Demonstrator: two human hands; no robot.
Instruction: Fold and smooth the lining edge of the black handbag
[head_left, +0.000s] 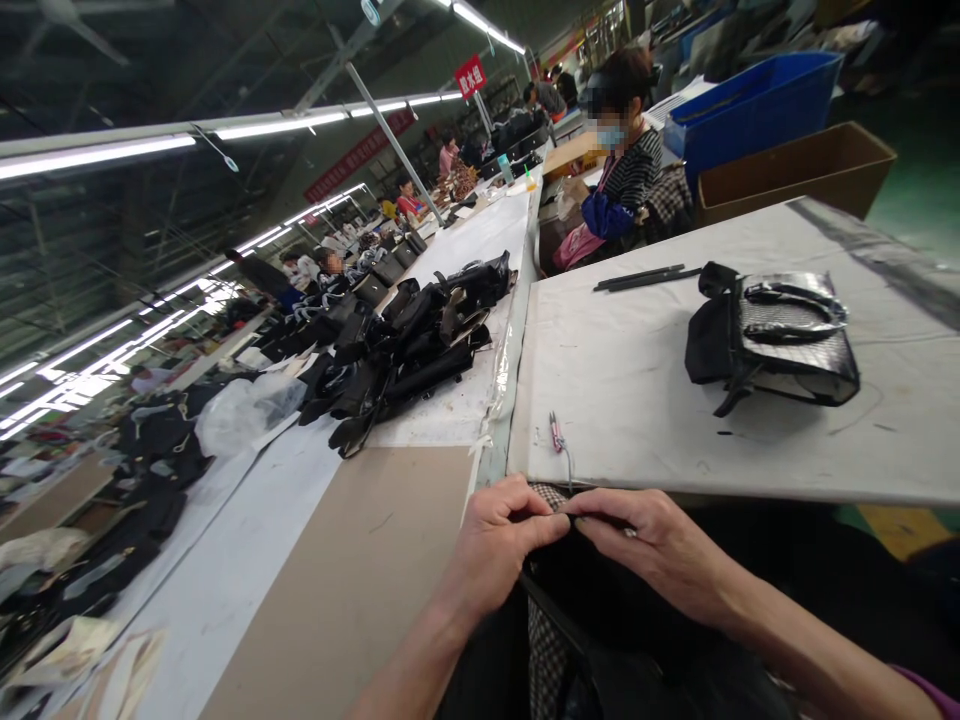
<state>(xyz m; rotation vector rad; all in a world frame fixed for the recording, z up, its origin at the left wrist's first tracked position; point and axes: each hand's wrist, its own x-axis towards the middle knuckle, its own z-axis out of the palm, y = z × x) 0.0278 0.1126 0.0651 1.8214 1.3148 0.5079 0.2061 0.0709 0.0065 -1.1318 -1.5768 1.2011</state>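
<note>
A black bag (600,590) lies in my lap, its lower part merging with the dark clothing. My left hand (510,535) pinches its upper edge between thumb and forefinger. Close beside it, my right hand (645,545) pinches the same edge, the two sets of fingertips nearly meeting. Something small and pale shows by the fingers of my right hand; I cannot make out what it is. Just beyond the hands, a small pointed tool with a pinkish handle (556,433) lies on the white table (622,400), a cord hanging from it over the edge.
A black and silver handbag (780,335) rests on the right table, with dark strips (641,278) behind it. Black bag pieces (420,340) pile up on the left table beside a clear plastic bag (247,415). A masked co-worker (630,170) sits ahead, near blue (757,110) and brown bins (795,175).
</note>
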